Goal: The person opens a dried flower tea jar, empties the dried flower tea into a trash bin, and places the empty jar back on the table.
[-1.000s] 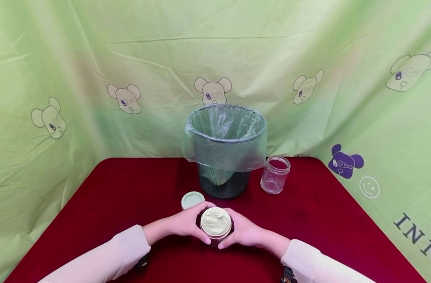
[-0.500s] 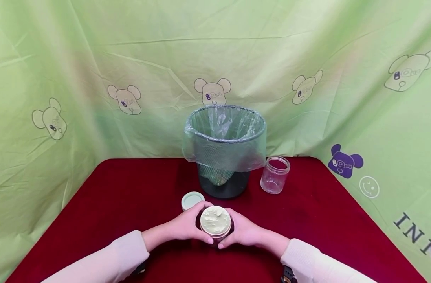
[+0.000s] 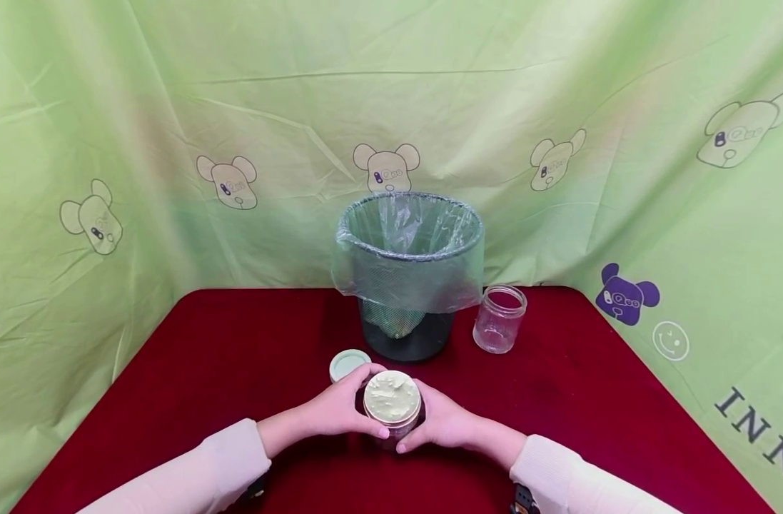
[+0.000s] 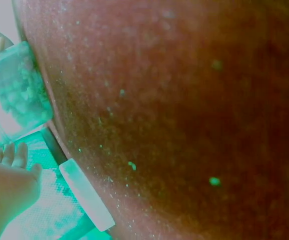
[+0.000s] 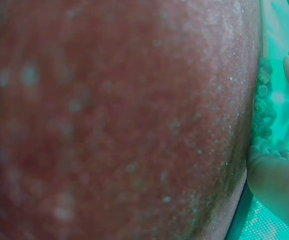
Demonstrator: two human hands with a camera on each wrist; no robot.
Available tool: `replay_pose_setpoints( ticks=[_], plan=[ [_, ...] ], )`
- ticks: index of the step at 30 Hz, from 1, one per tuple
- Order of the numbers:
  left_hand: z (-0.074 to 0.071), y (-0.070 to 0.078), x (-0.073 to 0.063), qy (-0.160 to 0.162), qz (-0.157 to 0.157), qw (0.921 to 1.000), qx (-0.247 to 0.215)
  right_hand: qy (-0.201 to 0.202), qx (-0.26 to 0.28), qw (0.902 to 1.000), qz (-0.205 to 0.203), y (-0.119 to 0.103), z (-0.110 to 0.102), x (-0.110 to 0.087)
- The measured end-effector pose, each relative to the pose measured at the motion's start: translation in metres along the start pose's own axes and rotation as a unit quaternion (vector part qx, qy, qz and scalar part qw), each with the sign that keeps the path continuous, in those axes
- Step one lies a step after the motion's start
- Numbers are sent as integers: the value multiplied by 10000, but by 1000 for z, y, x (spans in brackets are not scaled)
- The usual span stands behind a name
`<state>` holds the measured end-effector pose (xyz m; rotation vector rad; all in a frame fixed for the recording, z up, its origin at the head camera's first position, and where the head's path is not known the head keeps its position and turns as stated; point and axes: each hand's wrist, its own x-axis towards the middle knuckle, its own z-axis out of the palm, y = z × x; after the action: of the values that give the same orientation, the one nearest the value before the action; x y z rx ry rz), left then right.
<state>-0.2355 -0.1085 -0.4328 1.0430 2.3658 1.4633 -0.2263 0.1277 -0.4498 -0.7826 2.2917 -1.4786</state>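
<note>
Both hands grip a clear jar (image 3: pixel 392 397) at the near middle of the table. Its round top is a pale cream, lumpy surface, and the left wrist view shows pale lumps inside the jar (image 4: pixel 19 92). Around its left side curve the fingers and thumb of my left hand (image 3: pixel 336 411). My right hand (image 3: pixel 452 420) clasps the opposite side, its thumb at the near face. Just behind the left hand lies a pale green round lid (image 3: pixel 349 363), partly covered by the fingers. Whether the jar touches the table is hard to tell.
A dark mesh waste bin (image 3: pixel 409 335) with a translucent green liner stands behind the hands. To its right is an uncovered clear glass jar (image 3: pixel 500 321). The red tabletop (image 3: pixel 256 343) is backed by a printed green curtain (image 3: pixel 288 107).
The held jar has tipped or risen slightly, so more of its side shows under the pale top. My left thumb has shifted a little to the right. Lid, bin and glass jar stay put.
</note>
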Motion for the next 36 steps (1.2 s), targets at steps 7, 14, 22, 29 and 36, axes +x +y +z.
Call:
replay_pose_setpoints(
  ticks=[7,14,22,29,36],
  plan=[
    [-8,-2,0,240,31,9994,227,-66,30,10000,-4,-4,0,0],
    [-21,-2,-1,570,22,9973,455,-75,72,9999,86,-5,0,0],
    [-45,-16,0,1033,-135,9937,421,-226,583,9980,-121,-1,1,1],
    [-67,-28,0,1464,-293,9850,869,-249,670,9974,-45,-2,0,-1],
    [-84,-44,4,1659,-611,9774,1154,-266,689,9972,-67,-2,1,0]
  ],
)
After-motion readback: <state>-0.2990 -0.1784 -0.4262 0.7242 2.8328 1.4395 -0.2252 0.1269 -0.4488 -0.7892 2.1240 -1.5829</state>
